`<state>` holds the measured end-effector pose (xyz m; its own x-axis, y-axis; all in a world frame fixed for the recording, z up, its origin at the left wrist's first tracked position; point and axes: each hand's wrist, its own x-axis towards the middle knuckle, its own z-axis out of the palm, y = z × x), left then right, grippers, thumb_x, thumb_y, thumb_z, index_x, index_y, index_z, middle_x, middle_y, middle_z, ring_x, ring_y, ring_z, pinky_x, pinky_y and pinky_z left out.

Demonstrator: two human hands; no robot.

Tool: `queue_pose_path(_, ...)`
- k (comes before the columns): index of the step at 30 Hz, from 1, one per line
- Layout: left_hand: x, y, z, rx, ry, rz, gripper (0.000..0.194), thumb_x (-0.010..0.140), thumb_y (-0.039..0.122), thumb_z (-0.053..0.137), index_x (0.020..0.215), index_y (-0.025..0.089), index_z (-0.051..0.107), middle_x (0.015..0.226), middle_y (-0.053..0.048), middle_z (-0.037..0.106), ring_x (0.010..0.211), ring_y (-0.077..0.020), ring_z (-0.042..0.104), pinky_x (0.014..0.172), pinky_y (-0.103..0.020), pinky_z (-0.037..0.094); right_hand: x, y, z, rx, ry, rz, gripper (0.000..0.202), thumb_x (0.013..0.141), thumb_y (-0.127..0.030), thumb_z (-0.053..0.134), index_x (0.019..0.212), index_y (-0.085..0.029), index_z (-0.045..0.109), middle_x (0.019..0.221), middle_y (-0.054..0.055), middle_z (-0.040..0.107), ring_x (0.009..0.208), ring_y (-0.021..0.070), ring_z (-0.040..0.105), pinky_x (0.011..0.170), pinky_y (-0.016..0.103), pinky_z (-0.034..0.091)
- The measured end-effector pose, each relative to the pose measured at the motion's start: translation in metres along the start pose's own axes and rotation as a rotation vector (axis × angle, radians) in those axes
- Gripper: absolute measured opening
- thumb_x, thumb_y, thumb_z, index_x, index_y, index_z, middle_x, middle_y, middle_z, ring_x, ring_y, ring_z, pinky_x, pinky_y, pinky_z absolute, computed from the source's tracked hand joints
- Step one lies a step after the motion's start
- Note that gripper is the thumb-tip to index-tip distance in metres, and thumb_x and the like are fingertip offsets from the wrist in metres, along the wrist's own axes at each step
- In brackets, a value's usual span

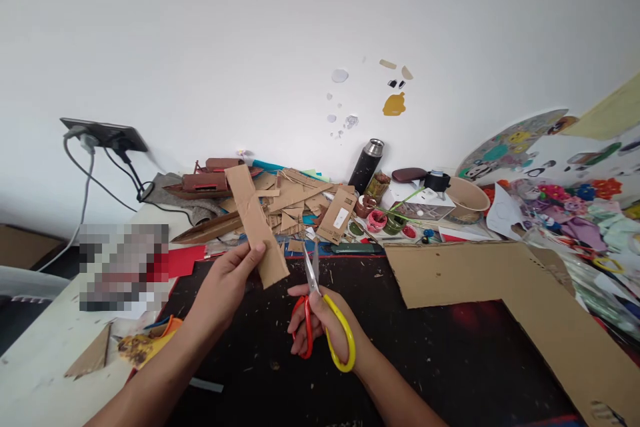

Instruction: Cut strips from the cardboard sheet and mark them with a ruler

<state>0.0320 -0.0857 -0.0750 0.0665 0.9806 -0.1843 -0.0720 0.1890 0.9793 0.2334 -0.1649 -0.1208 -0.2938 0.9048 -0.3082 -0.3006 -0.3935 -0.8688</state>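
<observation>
My left hand (233, 280) pinches a long narrow strip of brown cardboard (255, 223) near its lower end, thumb on top. The strip is tilted, its upper end leaning left over the pile of scraps. To its right, my right hand (327, 327) holds scissors (342, 337) with one red and one yellow handle loop. Their blades point up and are slightly apart, clear of the strip. Both hands are above a dark mat (270, 373).
A large angular cardboard sheet (530, 287) lies at the right. Behind are cardboard scraps (295, 197), brown model boats (200, 185), a black flask (367, 165), paint jars (377, 219) and a round bowl (467, 199). A power strip (105, 133) with cables is at the left.
</observation>
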Motion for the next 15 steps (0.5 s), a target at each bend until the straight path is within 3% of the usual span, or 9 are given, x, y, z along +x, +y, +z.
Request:
queue_pose_path(8,0.009,0.031,0.001,0.326,0.097,0.209,0.060,0.085,0.080,0.065,0.080,0.019,0.070,0.065,-0.001,0.065,0.053,-0.0171,0.054,0.049,-0.027,0.041,-0.003,-0.004,0.015,-0.183,-0.034,0.011,0.091,0.084,-0.090,0.067,0.134,-0.014,0.063,0.079,0.003,0.072,0.050,0.0152,0.069,0.045,0.021,0.046)
queue_pose_path(15,0.010,0.030,0.003,0.342,0.059,0.208,0.057,0.086,0.076,0.064,0.079,0.020,0.069,0.059,0.002,0.060,0.046,-0.0154,0.051,0.043,-0.026,0.038,0.001,-0.010,0.030,-0.331,-0.019,-0.048,0.081,0.090,-0.085,0.064,0.130,-0.016,0.069,0.081,0.001,0.070,0.051,0.0121,0.067,0.049,0.021,0.048)
